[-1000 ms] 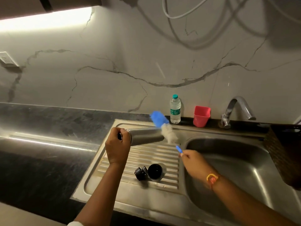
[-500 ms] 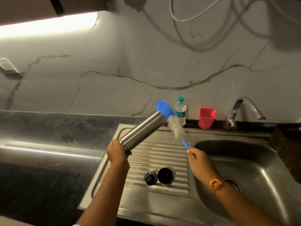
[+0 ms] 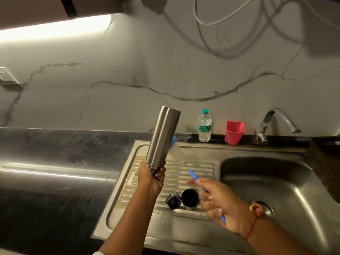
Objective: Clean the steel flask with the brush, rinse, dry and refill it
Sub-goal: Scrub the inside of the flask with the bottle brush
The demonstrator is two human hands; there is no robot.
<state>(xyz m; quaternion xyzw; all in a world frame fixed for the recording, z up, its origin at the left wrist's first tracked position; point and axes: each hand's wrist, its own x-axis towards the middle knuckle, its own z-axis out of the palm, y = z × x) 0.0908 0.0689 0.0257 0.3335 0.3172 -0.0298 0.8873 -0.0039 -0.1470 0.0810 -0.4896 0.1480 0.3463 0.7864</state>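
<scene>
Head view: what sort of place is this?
Most likely a home kitchen: a steel sink with a ribbed drainboard, a tap behind it, and a dark stone counter below a marble-look wall.

This is looking like a home kitchen. A steel sink (image 3: 287,181) is sitting under the right hand (image 3: 224,205), its ribbed drainboard (image 3: 200,168) is running beneath the left hand (image 3: 150,176), and a tap (image 3: 276,122) is arching beyond the right hand. A dark stone counter (image 3: 55,148) is stretching left of the left hand, a veined backsplash (image 3: 147,70) is rising behind both hands, a light strip (image 3: 55,28) is glowing high above them, and a bottle (image 3: 204,126) and red cup (image 3: 234,133) are standing beyond them
</scene>
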